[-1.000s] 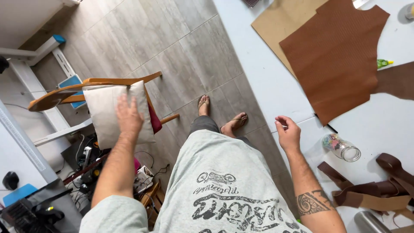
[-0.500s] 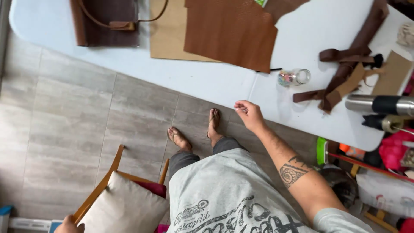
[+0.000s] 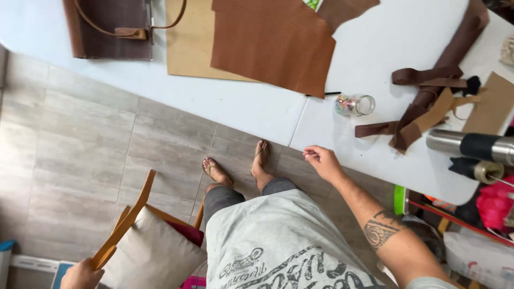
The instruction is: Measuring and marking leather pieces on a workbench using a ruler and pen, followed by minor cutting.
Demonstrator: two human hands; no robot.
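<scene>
1. The left hand [image 3: 81, 275] was at the bottom edge of the view, closed around the top of the wooden chair [image 3: 126, 225] back; only part of the hand showed.
2. A pale cushion [image 3: 152, 254] leaned on the chair, touching the wooden frame, with a dark red seat pad [image 3: 187, 233] just beside it.
3. The right hand [image 3: 323, 160] hung just off the near edge of the white table [image 3: 257, 109], over the grey floor [image 3: 80, 144]. Its fingers were curled in loosely, thumb against fingertips; I cannot tell if they pinched something.
4. A small glass jar [image 3: 354, 105] with colourful bits lay on its side on the table, near the right hand but apart from it.
5. A large brown leather piece [image 3: 273, 43] lay toward the far edge, over a tan cardboard sheet [image 3: 190, 40].
6. A brown bag [image 3: 110, 27] with a strap was at the far left corner of the table.
7. Brown leather strips [image 3: 423, 101] lay in a heap toward the right edge, next to a metal flask [image 3: 471, 145].
8. The person stood in sandals between chair and table.
</scene>
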